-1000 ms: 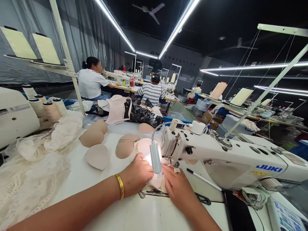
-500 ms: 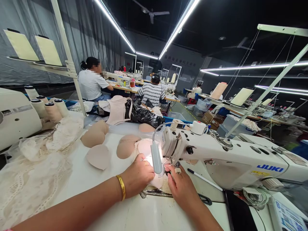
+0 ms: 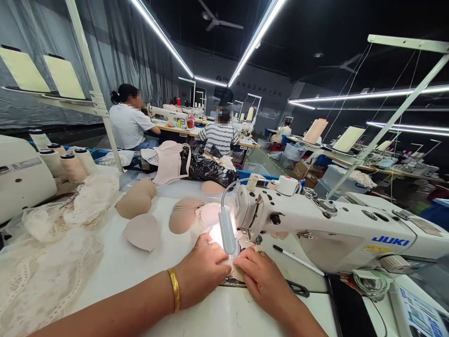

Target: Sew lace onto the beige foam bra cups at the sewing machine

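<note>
Under the head of a white JUKI sewing machine [image 3: 336, 224] lies a pale pink bra cup piece [image 3: 209, 214] with a lace edge, brightly lit. A grey gooseneck lamp [image 3: 228, 234] hides part of it and the needle area. My left hand [image 3: 201, 271], with a gold bracelet and a ring, has its fingers curled down on the near edge of the fabric. Right beside it, my right hand [image 3: 264, 278] pinches the same fabric just in front of the needle, close to the left fingertips. The fingertips of both hands are partly hidden.
Beige bra cups [image 3: 185, 215] and a single flat cup [image 3: 142, 231] lie left of the machine. Cream lace [image 3: 56, 262] is heaped at the left. A white pen [image 3: 298, 260] and a black phone-like slab [image 3: 349, 304] lie right. Co-workers sit beyond.
My left hand has moved slightly right and toward me, and my right hand has drawn its fingers back from the needle. The fingertips are now closer together over the fabric.
</note>
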Demonstrator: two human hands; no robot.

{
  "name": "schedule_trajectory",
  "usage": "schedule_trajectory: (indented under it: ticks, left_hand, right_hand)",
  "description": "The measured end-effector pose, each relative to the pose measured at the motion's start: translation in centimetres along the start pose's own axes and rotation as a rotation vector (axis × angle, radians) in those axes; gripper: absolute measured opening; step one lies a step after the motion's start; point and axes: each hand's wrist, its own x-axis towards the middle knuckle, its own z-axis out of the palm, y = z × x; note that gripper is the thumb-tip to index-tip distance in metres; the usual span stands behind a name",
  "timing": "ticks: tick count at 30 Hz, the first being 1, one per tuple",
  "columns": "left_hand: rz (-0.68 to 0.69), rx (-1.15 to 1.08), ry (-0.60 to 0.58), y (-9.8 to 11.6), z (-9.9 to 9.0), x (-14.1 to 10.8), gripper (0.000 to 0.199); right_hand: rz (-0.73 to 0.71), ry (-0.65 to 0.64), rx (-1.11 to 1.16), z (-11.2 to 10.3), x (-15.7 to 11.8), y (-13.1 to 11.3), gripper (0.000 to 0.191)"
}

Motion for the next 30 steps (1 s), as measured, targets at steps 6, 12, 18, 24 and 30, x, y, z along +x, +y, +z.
schedule_trajectory:
  ticks: [6,12,18,24,30]
  left_hand:
    - [-0.002,-0.063,0.025,0.9,0.3,-0.5,0.016]
    - [-0.017,-0.078,-0.079,-1.0,0.6,0.3,0.022]
    - [-0.024,-0.085,-0.080,-1.9,-0.6,1.1,0.021]
    - [-0.209,-0.083,0.037,-5.4,0.2,1.3,0.025]
    - [-0.458,0.016,-0.053,-7.6,-0.2,0.3,0.042]
  right_hand:
    - [0.025,-0.060,0.018,0.2,0.1,-0.1,0.036]
    - [0.077,-0.048,0.001,0.8,0.7,0.2,0.041]
    - [0.101,-0.019,-0.118,1.4,1.0,0.1,0.033]
    - [0.108,-0.014,-0.176,1.7,1.0,0.3,0.025]
    - [0.110,-0.044,-0.199,1.8,0.9,0.4,0.027]
